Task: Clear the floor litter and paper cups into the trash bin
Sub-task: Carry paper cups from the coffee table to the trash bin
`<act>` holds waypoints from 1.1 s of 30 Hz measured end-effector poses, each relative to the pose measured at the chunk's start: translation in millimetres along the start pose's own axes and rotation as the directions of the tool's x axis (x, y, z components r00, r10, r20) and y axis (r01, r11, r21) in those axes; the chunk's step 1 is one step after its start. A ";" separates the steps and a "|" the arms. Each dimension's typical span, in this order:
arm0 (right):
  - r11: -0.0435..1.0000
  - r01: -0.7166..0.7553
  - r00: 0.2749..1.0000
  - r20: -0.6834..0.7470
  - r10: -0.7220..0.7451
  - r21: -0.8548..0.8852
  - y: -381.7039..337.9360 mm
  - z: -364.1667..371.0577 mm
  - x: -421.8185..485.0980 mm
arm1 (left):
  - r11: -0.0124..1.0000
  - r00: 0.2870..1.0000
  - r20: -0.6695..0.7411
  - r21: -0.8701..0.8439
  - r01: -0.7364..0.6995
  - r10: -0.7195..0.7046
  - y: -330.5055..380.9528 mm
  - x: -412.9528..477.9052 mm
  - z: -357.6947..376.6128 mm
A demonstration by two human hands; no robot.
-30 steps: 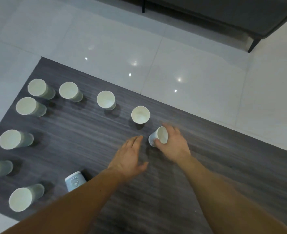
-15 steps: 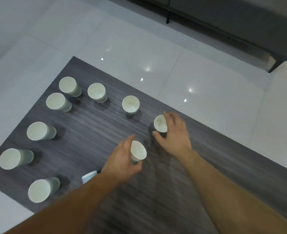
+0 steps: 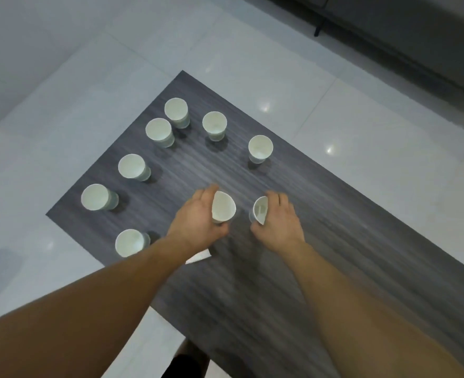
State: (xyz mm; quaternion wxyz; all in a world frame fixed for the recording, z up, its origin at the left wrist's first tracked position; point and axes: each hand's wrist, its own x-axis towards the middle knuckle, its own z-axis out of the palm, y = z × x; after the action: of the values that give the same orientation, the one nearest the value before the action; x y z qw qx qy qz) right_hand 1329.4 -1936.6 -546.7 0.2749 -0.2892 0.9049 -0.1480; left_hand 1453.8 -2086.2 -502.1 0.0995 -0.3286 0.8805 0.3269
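Several white paper cups stand on a dark wood-grain table (image 3: 321,241). My left hand (image 3: 198,225) grips one paper cup (image 3: 223,207), tilted with its mouth toward me. My right hand (image 3: 280,222) grips a second paper cup (image 3: 260,210) just to the right, also tilted. The nearest standing cup (image 3: 260,148) is beyond my hands. More cups stand at the far left corner (image 3: 175,111) and along the left edge (image 3: 95,197). My left forearm partly hides a small bluish cup (image 3: 198,258). No trash bin is in view.
A white tiled floor (image 3: 362,137) surrounds the table. A dark grey sofa (image 3: 416,36) on thin legs stands at the back right. A dark shape (image 3: 184,361) lies below the table's near edge.
My left hand holds its cup higher and more tilted. My right hand has closed round the second cup and tipped it. The camera has swung so the cups sit further right.
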 end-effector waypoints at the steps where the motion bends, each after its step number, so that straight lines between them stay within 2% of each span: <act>1: 0.999 0.042 0.999 -0.023 -0.042 0.021 -17.0 -7.0 -6.7 | 1.000 1.000 -0.031 -0.014 0.003 -0.004 1.4 -7.0 -10.8; 6: 0.970 0.242 0.969 -0.054 -0.242 -0.012 -76.6 -37.4 -51.6 | 0.998 0.978 -0.204 -0.053 0.042 -0.052 2.8 -62.9 -59.1; 11: 0.930 0.367 0.930 -0.006 -0.367 -0.038 -123.1 -52.6 -115.1 | 0.979 0.910 -0.361 -0.108 0.176 -0.203 -3.7 -161.7 -89.6; 15: 0.833 0.550 0.835 0.076 -0.545 -0.064 -164.5 -53.6 -177.0 | 0.944 0.814 -0.479 -0.130 0.305 -0.329 -14.5 -267.5 -98.6; 18: 0.733 0.676 0.735 0.130 -0.665 -0.078 -199.1 -44.9 -228.9 | 0.887 0.717 -0.527 -0.199 0.417 -0.456 -27.6 -350.6 -96.3; 22: 0.541 0.836 0.545 0.255 -0.799 -0.093 -247.6 -18.6 -310.9 | 0.767 0.521 -0.577 -0.352 0.536 -0.629 -44.6 -468.7 -87.0; 26: 0.314 0.946 0.321 0.361 -0.876 -0.079 -283.0 20.5 -411.2 | 0.605 0.252 -0.599 -0.511 0.611 -0.760 -51.9 -596.0 -64.6; 33: -0.079 0.996 -0.084 0.490 -0.868 0.031 -291.6 93.8 -616.8 | 0.343 -0.136 -0.532 -0.700 0.627 -0.836 -23.7 -813.0 28.1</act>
State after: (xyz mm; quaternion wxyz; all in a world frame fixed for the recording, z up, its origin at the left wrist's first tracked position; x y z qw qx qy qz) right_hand 1933.4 -1803.7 -243.7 0.1889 -0.9097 0.3609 -0.0807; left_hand 2089.4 -1664.2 -218.7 -0.2260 -0.8834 0.4019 0.0837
